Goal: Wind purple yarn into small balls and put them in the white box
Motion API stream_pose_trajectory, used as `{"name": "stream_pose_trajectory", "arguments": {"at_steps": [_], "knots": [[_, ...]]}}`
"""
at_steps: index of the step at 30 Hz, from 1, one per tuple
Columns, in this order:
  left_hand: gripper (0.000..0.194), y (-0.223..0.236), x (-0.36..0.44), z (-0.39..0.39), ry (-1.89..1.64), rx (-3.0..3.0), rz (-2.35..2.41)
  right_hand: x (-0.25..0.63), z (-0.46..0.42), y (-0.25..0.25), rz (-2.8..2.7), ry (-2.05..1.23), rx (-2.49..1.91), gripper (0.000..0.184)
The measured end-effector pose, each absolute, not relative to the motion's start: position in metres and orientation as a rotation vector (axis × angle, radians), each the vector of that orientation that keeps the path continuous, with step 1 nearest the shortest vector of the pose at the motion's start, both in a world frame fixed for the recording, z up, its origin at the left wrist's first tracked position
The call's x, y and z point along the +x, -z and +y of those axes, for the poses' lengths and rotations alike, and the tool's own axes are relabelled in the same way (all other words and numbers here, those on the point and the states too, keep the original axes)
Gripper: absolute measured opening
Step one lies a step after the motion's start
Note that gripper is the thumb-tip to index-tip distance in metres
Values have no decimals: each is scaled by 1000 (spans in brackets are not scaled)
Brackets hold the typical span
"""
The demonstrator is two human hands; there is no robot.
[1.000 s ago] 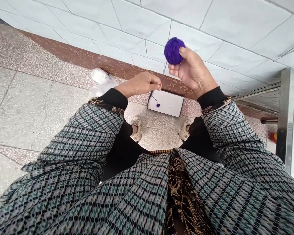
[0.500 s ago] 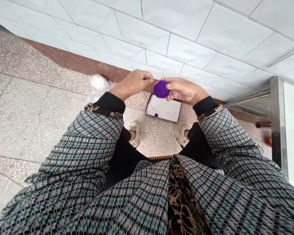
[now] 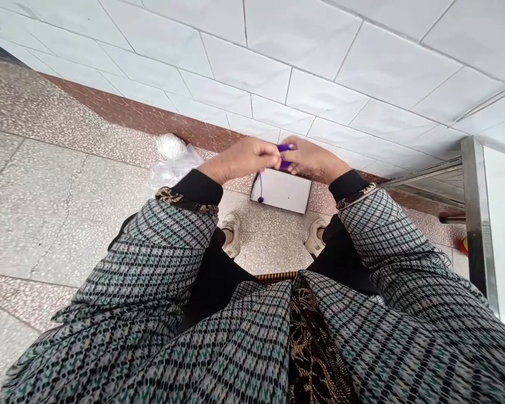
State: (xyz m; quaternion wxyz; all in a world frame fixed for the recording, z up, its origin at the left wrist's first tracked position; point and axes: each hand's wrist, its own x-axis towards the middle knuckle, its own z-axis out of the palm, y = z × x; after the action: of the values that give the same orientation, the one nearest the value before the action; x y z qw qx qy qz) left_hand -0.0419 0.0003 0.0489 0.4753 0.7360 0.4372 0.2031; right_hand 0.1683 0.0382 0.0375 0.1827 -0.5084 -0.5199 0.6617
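Observation:
A ball of purple yarn point(image 3: 284, 164) is held by my right hand point(image 3: 313, 157), whose fingers wrap round it and hide much of it. My left hand point(image 3: 246, 157) is closed in a pinch on the yarn strand, its fingertips right against the ball's left side. From under this hand a purple strand point(image 3: 261, 184) hangs down to a small purple clump point(image 3: 260, 200). Below the hands a shallow white box with dark edges point(image 3: 288, 189) lies on the floor, and the clump shows over its left part.
A white ball of yarn or string point(image 3: 170, 146) and a clear plastic bag point(image 3: 174, 170) lie on the floor to the left. Behind the hands rises a white tiled wall point(image 3: 269, 78). A metal-framed panel point(image 3: 473, 213) stands at the right. My shoes point(image 3: 232, 233) flank the box.
My left hand has moved right and slightly down, up to the ball. The right hand has turned and now covers more of the ball. The small clump has shifted left.

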Motion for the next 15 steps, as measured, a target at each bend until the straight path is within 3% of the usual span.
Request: {"name": "stream_pose_trajectory", "arguments": {"at_steps": [4, 8, 10, 12, 15], "knots": [[14, -45, -62, 15, -760, 1631, 1435, 172, 26, -55, -1405, -2188, -1128, 31], [15, -33, -52, 16, -653, 1617, 1362, 170, 30, -75, -1142, -1893, -883, 33], [17, -35, -42, 9, -528, 1683, 1114, 167, 35, -75, -1070, -1697, -991, 19], [19, -41, -37, 3, -483, 1695, 949, 165, 37, -69, -1098, -1603, -1219, 20], [19, -52, -43, 1, -613, 1640, 983, 168, 30, -61, -1353, -1867, -1374, 29]]}}
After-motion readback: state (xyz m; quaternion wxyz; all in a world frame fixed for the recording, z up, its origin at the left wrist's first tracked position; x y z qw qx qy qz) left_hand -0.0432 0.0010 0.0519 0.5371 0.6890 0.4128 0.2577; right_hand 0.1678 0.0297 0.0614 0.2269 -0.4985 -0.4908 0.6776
